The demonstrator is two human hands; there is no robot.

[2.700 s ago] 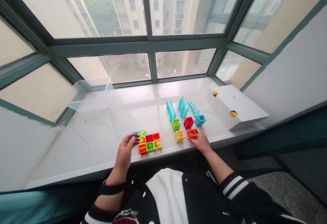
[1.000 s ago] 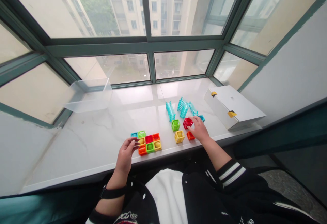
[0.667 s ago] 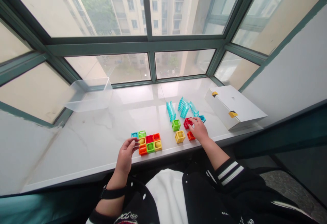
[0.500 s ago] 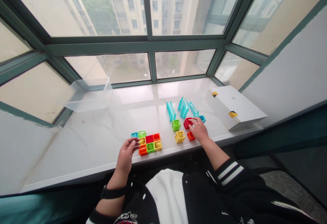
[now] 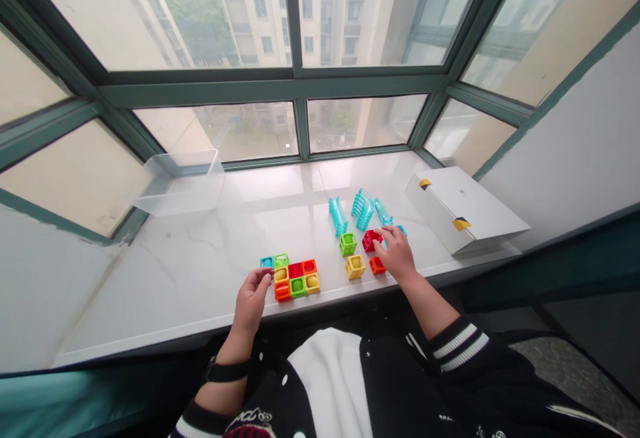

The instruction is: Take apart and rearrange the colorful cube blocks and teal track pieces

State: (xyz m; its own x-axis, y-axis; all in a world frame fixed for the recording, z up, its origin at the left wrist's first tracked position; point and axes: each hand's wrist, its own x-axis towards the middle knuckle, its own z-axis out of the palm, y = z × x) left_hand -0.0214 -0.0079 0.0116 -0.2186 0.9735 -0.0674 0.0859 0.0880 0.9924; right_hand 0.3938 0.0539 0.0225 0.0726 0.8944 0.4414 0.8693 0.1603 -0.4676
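A flat group of joined cube blocks point(image 5: 297, 286) in blue, green, yellow, red and orange lies near the sill's front edge. My left hand point(image 5: 253, 295) rests at its left side, fingers stretched out, fingertips at the yellow and blue blocks. To the right, my right hand point(image 5: 397, 255) has thumb and index finger apart beside a red block point(image 5: 370, 241); whether they touch it I cannot tell. A blue block point(image 5: 401, 230) is partly hidden behind that hand. An orange block point(image 5: 377, 265), a yellow block point(image 5: 355, 267) and a green block point(image 5: 348, 244) stand close by.
Three turquoise track-like pieces, among them a curved piece point(image 5: 362, 209), lie behind the loose blocks. A clear plastic bin point(image 5: 183, 191) stands at the back left. A white box point(image 5: 465, 208) with yellow-black tabs sits at the right. Windows border the marble-look sill point(image 5: 200, 258).
My right hand has shifted slightly right relative to the red block. My left hand stays by the joined blocks. The whole view has moved a little.
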